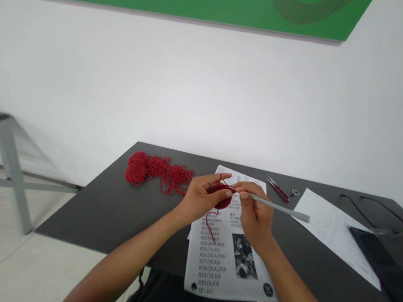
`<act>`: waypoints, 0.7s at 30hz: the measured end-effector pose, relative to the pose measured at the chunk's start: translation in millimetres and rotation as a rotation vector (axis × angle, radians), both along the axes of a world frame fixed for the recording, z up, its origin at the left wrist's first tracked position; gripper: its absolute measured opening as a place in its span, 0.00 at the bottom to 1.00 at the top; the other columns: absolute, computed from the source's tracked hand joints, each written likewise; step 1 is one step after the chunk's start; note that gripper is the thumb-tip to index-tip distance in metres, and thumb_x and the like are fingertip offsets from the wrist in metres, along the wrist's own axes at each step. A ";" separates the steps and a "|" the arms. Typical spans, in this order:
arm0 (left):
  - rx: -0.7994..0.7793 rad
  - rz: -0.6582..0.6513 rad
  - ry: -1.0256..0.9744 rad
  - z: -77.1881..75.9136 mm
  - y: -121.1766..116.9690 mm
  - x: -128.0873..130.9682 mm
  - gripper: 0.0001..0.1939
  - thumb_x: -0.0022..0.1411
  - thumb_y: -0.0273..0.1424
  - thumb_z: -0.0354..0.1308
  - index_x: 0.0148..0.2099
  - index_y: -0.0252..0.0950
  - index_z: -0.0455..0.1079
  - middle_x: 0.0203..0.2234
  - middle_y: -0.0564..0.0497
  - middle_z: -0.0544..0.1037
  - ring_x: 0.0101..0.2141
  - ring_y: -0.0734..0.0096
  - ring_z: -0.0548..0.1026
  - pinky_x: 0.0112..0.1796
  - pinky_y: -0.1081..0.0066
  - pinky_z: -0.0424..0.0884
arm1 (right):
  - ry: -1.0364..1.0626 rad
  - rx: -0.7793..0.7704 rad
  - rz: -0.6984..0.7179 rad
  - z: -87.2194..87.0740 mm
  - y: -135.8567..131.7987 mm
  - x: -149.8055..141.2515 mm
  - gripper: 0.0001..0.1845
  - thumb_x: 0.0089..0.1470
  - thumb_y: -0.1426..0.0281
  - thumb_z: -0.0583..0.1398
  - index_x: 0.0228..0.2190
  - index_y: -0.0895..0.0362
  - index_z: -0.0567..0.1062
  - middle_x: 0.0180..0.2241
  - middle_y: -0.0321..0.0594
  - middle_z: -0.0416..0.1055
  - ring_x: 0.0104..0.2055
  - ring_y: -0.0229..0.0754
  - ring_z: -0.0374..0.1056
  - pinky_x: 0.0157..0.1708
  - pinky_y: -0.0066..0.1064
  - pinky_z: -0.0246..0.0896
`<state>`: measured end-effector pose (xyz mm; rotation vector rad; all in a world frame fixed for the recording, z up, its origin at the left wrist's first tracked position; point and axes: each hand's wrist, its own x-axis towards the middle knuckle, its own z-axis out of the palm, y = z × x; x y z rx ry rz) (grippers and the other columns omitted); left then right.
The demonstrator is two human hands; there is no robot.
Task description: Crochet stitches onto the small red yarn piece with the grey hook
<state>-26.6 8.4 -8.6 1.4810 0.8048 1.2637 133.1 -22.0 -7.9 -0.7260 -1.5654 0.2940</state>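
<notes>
My left hand [201, 194] pinches a small round piece of red crochet work [223, 201] between thumb and fingers, and a strand of red yarn runs over its raised index finger. In my right hand [255, 212] is a crochet hook [283, 209] with a grey handle, its tip meeting the crochet work's upper edge. A loose red yarn tail [210, 224] hangs from the piece over a printed pattern sheet [208, 271]. The sheet lies under both hands and overhangs the table's front edge.
A red yarn ball [137, 168] with a loose tangle [170, 174] lies on the dark table [111, 218] at left. To the right are thread snips [278, 189], a small metal ring [295, 192], a written paper [335, 233], glasses [377, 228] and a black phone [383, 264].
</notes>
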 end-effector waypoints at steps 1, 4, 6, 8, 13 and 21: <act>0.020 0.009 0.016 -0.6 0.3 -0.3 0.30 0.53 0.39 0.72 0.55 0.29 0.78 0.26 0.50 0.79 0.25 0.75 0.71 0.31 0.72 0.70 | -0.016 0.015 -0.003 -1.4 0.2 -0.1 0.08 0.66 0.71 0.57 0.38 0.51 0.76 0.36 0.37 0.77 0.41 0.42 0.75 0.42 0.35 0.71; 0.108 0.064 0.092 -3.6 1.0 -0.8 0.28 0.55 0.39 0.70 0.55 0.30 0.78 0.26 0.51 0.78 0.26 0.75 0.70 0.30 0.73 0.69 | -0.065 0.059 -0.006 -4.6 1.8 -0.2 0.07 0.64 0.74 0.58 0.39 0.52 0.75 0.37 0.38 0.77 0.42 0.42 0.74 0.43 0.36 0.71; 0.163 0.106 0.144 -5.3 0.7 -0.8 0.27 0.57 0.39 0.68 0.56 0.31 0.77 0.26 0.51 0.78 0.26 0.74 0.70 0.30 0.73 0.69 | -0.094 0.078 -0.008 -5.4 3.0 -0.1 0.07 0.64 0.75 0.58 0.39 0.52 0.75 0.38 0.39 0.77 0.42 0.42 0.74 0.44 0.37 0.72; 0.216 0.146 0.192 -5.6 -0.3 -0.8 0.26 0.59 0.38 0.66 0.58 0.31 0.76 0.26 0.51 0.78 0.26 0.74 0.70 0.28 0.74 0.69 | -0.114 0.083 -0.005 -5.9 3.7 0.0 0.08 0.64 0.75 0.58 0.40 0.51 0.75 0.40 0.40 0.77 0.44 0.43 0.75 0.45 0.37 0.72; 0.327 0.201 0.269 -1.5 -3.4 -1.9 0.24 0.63 0.39 0.63 0.57 0.32 0.76 0.25 0.51 0.79 0.24 0.75 0.69 0.27 0.75 0.68 | -0.142 0.062 0.007 -8.1 3.5 0.3 0.09 0.64 0.74 0.58 0.42 0.50 0.77 0.45 0.42 0.78 0.47 0.45 0.76 0.48 0.41 0.73; 0.330 0.167 0.215 0.3 -6.3 -6.1 0.27 0.70 0.44 0.54 0.59 0.30 0.74 0.29 0.48 0.82 0.28 0.70 0.76 0.33 0.72 0.71 | -0.224 0.092 -0.012 -5.9 1.7 -1.4 0.10 0.64 0.73 0.59 0.44 0.49 0.78 0.46 0.45 0.76 0.47 0.46 0.75 0.45 0.41 0.75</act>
